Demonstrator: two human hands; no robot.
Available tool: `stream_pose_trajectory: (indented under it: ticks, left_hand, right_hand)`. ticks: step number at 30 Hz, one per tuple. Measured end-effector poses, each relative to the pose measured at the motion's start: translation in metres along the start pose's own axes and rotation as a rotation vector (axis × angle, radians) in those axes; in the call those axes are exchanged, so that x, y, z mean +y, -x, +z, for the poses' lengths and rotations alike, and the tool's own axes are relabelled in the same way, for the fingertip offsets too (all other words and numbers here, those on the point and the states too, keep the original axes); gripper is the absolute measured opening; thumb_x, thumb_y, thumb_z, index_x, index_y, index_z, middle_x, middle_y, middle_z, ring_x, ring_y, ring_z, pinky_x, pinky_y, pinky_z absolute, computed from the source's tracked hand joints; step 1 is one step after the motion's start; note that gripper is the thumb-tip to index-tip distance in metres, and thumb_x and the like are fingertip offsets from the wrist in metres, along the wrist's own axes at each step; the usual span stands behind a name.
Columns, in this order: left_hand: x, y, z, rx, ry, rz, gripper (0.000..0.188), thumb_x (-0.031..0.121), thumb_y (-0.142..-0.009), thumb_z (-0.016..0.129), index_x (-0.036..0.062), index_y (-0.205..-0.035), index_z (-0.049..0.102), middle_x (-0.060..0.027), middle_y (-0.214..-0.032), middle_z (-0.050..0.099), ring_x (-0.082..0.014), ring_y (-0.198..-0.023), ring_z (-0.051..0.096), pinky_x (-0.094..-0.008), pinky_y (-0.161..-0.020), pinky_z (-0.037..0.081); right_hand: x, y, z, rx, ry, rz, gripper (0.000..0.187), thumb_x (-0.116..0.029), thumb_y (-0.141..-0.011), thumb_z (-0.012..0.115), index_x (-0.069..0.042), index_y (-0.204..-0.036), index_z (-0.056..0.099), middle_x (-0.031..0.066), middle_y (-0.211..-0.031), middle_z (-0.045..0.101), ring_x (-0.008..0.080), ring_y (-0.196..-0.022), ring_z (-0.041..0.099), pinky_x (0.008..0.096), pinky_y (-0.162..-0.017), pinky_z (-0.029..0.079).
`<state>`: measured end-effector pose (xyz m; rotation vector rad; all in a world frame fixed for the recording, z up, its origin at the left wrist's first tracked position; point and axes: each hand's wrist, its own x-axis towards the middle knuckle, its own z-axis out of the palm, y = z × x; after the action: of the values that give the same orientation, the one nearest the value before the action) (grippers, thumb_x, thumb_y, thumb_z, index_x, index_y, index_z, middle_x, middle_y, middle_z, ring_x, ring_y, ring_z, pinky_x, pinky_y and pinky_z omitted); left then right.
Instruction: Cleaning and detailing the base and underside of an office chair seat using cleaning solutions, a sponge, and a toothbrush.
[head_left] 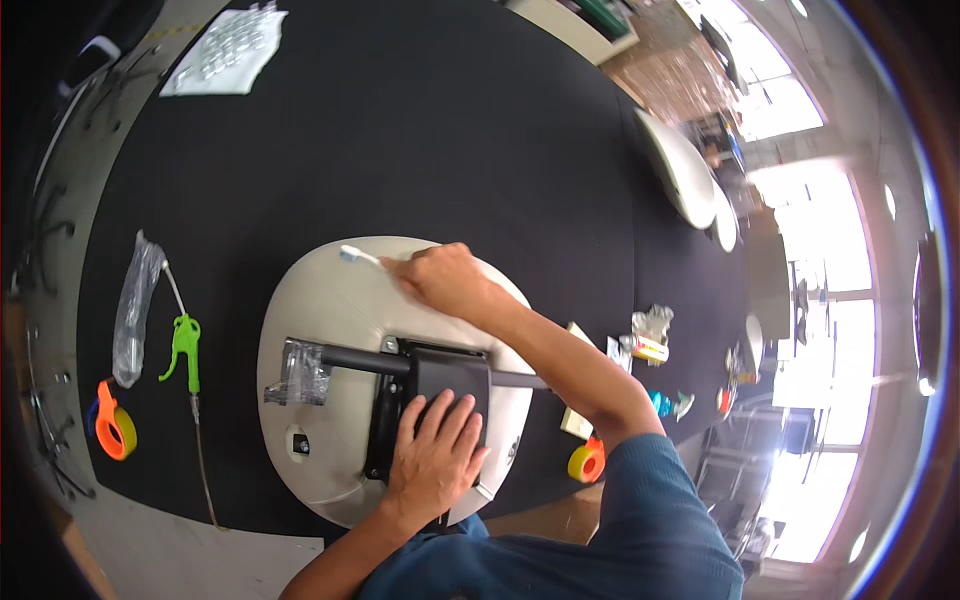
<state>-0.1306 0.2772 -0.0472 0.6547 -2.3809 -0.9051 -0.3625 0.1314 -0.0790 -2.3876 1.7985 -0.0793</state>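
Observation:
Before me lies a beige chair seat [320,300], its underside up, with a black chair mechanism [450,372] fixed to its middle. My left hand [437,455] rests flat on that mechanism's cover, fingers spread. Over the far part of the seat, my right hand [440,280] is closed round the handle of a white toothbrush [362,255]. The toothbrush's bluish bristle end points left, near the seat's far rim; I cannot tell whether it touches the surface. A black lever [362,358] reaches left from the mechanism, its end wrapped in clear plastic [305,372].
On the black table [450,130], a green air blow gun [187,350] with a hose lies left, beside a plastic-wrapped piece [137,310] and an orange tape dispenser [116,420]. Another dispenser [588,460] sits right. Small clear parts lie on a white sheet [225,55]. Pale shells [685,170] stand far right.

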Motion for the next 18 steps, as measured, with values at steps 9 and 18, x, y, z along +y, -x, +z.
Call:
stream_pose_trajectory:
  ticks: [9, 18]
  left_hand:
    - [-0.006, 0.003, 0.005, -0.029, -0.235, 0.038, 0.045, 0.03, -0.094, 0.08, 0.0055, -0.132, 0.072, -0.0122, -0.15, 0.066, -0.038, -0.144, 0.056, -0.0615, -0.125, 0.033]
    - [-0.005, 0.007, 0.014, -0.073, -0.325, 0.135, 0.042, 0.029, -0.102, 0.074, 0.0075, -0.138, 0.07, -0.0115, -0.155, 0.064, -0.0382, -0.148, 0.054, -0.0633, -0.125, 0.034]
  right_hand:
    - [-0.047, 0.181, -0.067, 0.533, -0.587, 0.354, 0.043, -0.01, -0.099, 0.072, -0.008, -0.142, 0.073, 0.0142, -0.09, 0.077, 0.0342, -0.079, 0.075, 0.0443, -0.072, 0.059]
    - [-0.034, 0.522, 0.037, 0.799, -0.338, 1.436, 0.035, -0.017, -0.107, 0.065, -0.009, -0.14, 0.074, 0.0163, -0.094, 0.076, 0.0284, -0.078, 0.072, 0.0379, -0.074, 0.055]
